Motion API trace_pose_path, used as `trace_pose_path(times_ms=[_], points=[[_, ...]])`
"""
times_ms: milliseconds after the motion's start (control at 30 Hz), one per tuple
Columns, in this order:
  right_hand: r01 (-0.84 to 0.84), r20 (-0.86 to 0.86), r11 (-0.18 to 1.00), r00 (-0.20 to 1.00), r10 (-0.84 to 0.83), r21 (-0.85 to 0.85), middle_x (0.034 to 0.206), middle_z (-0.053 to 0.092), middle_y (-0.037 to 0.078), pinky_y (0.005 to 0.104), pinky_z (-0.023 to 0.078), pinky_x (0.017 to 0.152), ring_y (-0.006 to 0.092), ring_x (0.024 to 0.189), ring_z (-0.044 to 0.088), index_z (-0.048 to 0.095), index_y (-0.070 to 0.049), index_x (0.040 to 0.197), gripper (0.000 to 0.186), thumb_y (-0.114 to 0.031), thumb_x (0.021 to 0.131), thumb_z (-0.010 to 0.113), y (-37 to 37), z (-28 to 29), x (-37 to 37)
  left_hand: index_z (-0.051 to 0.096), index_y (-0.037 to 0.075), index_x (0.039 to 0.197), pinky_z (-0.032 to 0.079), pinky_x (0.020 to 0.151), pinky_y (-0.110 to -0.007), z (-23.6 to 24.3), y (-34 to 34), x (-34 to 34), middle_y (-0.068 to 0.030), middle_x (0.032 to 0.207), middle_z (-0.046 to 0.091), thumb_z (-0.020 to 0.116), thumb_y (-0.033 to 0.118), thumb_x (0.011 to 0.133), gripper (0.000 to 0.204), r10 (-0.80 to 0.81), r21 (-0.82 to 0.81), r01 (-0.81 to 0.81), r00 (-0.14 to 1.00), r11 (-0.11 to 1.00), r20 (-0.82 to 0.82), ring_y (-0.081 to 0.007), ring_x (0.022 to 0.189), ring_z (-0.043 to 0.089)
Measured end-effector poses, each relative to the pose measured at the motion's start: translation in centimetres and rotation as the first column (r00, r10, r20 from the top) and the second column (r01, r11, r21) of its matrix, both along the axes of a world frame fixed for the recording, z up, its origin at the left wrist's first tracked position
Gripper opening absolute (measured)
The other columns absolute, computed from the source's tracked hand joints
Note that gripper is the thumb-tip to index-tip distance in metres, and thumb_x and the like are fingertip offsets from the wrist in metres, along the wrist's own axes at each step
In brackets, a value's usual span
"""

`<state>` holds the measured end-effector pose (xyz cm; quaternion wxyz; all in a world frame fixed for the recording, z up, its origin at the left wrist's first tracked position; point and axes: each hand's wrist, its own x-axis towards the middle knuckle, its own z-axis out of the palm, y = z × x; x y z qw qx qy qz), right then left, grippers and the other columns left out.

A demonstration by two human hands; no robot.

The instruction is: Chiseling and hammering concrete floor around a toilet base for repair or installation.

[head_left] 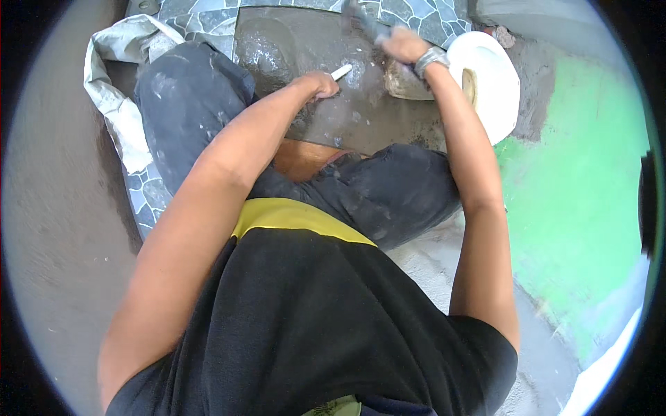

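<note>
My left hand (320, 84) is closed around a short white rod (341, 72), whose tip points up and to the right over the wet slab. Further right and higher, my right hand (406, 47) grips a blurred, hammer-like tool (368, 22) with a blue-grey shaft; motion smears its head. Beneath both hands lies a dark grey slab (361, 121), wet and marked with shiny whitish patches. A pale, rough block (408, 84) rests on the slab below my right wrist, partly hidden by it.
A white basin (505, 87) stands beside my right forearm, with a beige strip (470, 87) by its near side. At left, a crumpled white sack (114, 104) lies by my knee. Stone-patterned tiles (409, 12) border the slab. Green-painted floor (576, 208) spreads on the right.
</note>
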<state>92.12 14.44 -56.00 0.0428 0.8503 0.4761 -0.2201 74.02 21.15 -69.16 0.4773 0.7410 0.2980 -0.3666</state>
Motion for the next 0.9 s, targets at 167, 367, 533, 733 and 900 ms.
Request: trace_pose_path(times_ms=[167,367,533,733,900], points=[[0.205,0.008,0.945,0.977,-0.214,0.255,0.081,0.061,0.03,0.0445,0.049,0.077,0.0384,0.084,0.063,0.063,0.007,0.081,0.052,-0.041,0.083,0.045,1.8,2.1,-1.2,0.06,-0.001,0.11,0.048,0.056,-0.038,2.0,-0.1,0.5,-0.0181,0.085,0.065,0.046,0.013,0.07,0.045,-0.054,0.036,0.053,0.998,0.998,0.04,-0.0276,0.067,0.063],[-0.148,0.006,0.964,0.988,0.153,-0.22,0.092,0.06,0.032,0.0442,0.046,0.085,0.0414,0.093,0.06,0.062,0.009,0.091,0.053,-0.041,0.08,0.046,0.2,-3.8,0.9,0.06,0.002,0.113,0.051,0.064,-0.038,0.5,-0.7,-0.1,-0.0175,0.094,0.065,0.05,0.019,0.074,0.044,-0.003,0.114,-0.017,0.985,0.993,0.173,-0.0281,0.077,0.065],[-0.051,-0.004,0.965,0.999,0.054,0.258,0.081,0.06,0.032,0.0447,0.05,0.071,0.0425,0.081,0.062,0.061,0.009,0.086,0.053,-0.042,0.082,0.046,5.9,1.3,-2.0,0.057,-0.001,0.116,0.051,0.073,-0.04,-1.4,0.7,-2.4,-0.0206,0.106,0.062,0.045,0.014,0.077,0.043,-0.031,0.128,0.023,0.997,0.992,0.067,-0.0313,0.089,0.064],[-0.087,0.013,0.95,0.995,0.096,-0.3,0.089,0.06,0.033,0.0443,0.048,0.082,0.0446,0.09,0.059,0.062,0.008,0.092,0.056,-0.045,0.082,0.047,-2.4,-4.3,-0.2,0.055,0.002,0.119,0.051,0.07,-0.039,2.0,-1.0,-0.9,-0.0184,0.102,0.064,0.047,0.015,0.075,0.047,-0.068,0.088,0.058,0.991,0.994,0.116,-0.0288,0.084,0.065],[0.1,0.046,0.992,0.994,-0.103,0.073,0.093,0.059,0.034,0.045,0.047,0.083,0.0435,0.093,0.059,0.061,0.008,0.092,0.056,-0.045,0.081,0.049,1.7,-1.0,-0.3,0.056,0.005,0.12,0.052,0.066,-0.037,0.8,-0.3,-1.2,-0.0165,0.095,0.066,0.05,0.017,0.073,0.049,0.011,0.075,-0.016,0.998,0.997,0.06,-0.0278,0.075,0.066]])
